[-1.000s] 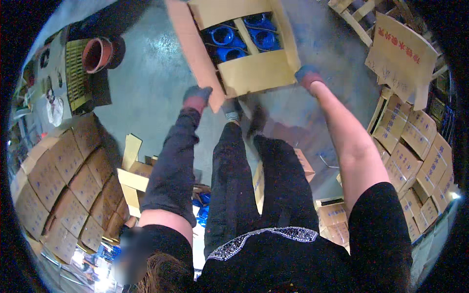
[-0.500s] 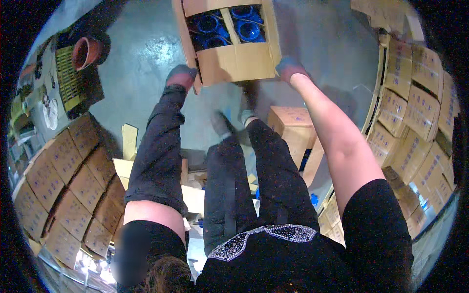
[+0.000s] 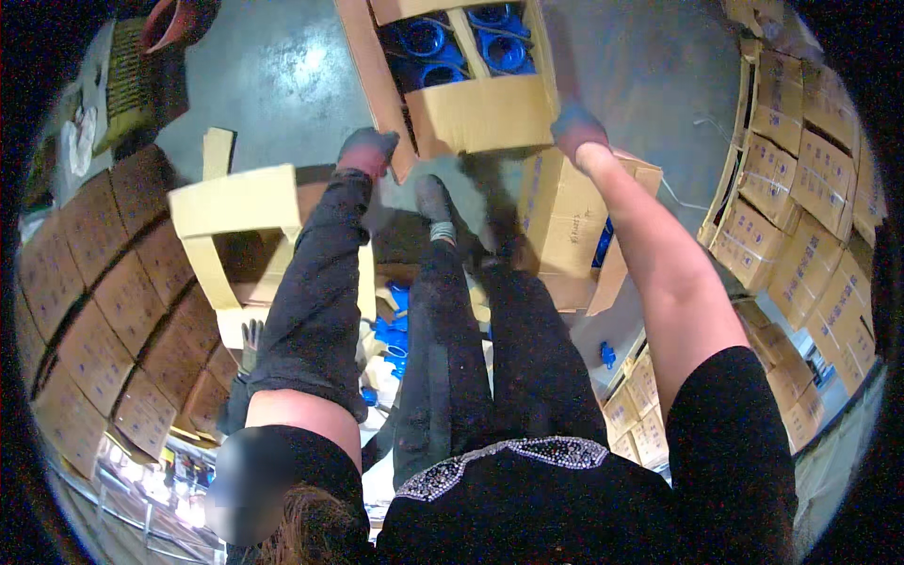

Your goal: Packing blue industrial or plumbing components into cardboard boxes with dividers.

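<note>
Head view shows an open cardboard box (image 3: 461, 89) carried out in front of the body above the grey floor (image 3: 273, 85), a gloved hand on each side so it stays level. The left hand (image 3: 365, 151) is closed on its left flap, the right hand (image 3: 576, 127) pressed shut against the right wall. Inside, card dividers keep the blue fittings (image 3: 424, 40) apart. Stacked sealed cartons (image 3: 791, 179) line the right; another open box (image 3: 565, 226) sits below.

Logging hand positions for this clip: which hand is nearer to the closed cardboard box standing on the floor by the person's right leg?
Right. The right hand grips the open carton's edge just above the closed box; the left hand holds the carton's opposite side, farther off.
</note>
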`<state>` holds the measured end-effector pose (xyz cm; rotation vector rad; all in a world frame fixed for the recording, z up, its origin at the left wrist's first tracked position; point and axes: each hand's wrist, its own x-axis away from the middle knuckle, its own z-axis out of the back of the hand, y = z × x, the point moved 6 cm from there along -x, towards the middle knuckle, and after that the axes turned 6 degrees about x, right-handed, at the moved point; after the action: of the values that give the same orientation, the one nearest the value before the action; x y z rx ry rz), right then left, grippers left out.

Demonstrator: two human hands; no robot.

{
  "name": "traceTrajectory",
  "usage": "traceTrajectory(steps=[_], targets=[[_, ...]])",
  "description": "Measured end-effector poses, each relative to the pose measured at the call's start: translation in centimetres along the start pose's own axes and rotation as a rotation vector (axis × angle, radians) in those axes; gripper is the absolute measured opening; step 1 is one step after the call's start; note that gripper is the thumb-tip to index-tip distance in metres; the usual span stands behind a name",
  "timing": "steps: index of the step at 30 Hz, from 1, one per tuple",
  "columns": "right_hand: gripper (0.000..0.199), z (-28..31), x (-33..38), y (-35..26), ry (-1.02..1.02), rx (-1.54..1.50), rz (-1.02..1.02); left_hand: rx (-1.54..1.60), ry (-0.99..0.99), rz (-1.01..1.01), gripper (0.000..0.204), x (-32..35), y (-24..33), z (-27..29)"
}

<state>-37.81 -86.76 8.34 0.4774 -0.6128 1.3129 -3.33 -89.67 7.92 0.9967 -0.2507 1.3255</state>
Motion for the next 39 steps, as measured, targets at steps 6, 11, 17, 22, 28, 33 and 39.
traceTrajectory(steps=[6, 11, 17, 22, 28, 33, 39], targets=[[0.025, -4.0, 7.1, -1.6, -0.014, -0.03, 0.089, 0.106, 0.106, -0.004, 0.024, 6.9, -5.2, -6.8], [0.026, -10.8, 11.0, 3.8, -0.044, 0.075, 0.156, -0.096, 0.174, -0.044, 0.028, 11.0, 0.2, -9.9], [0.031, -14.3, 18.0, 2.2, -0.159, -0.331, -0.142, 0.024, 0.104, 0.224, 0.037, 17.0, -4.4, -13.8], [0.033, -20.4, 20.3, 4.6, -0.085, 0.072, 0.194, -0.002, 0.038, 0.017, 0.042, 18.3, -4.6, -17.4], [0.034, -23.2, 25.4, 3.6, -0.207, -0.444, -0.184, 0.024, 0.064, 0.211, 0.044, 23.0, -7.5, -19.3], [0.031, -22.0, 25.2, 4.3, -0.231, -0.407, -0.2, 0.121, 0.051, 0.216, 0.042, 22.5, -10.8, -18.8], [0.029, -20.6, 25.1, 3.5, -0.126, -0.201, 0.088, 0.631, 0.351, 0.397, 0.049, 24.6, -14.9, -18.6]])
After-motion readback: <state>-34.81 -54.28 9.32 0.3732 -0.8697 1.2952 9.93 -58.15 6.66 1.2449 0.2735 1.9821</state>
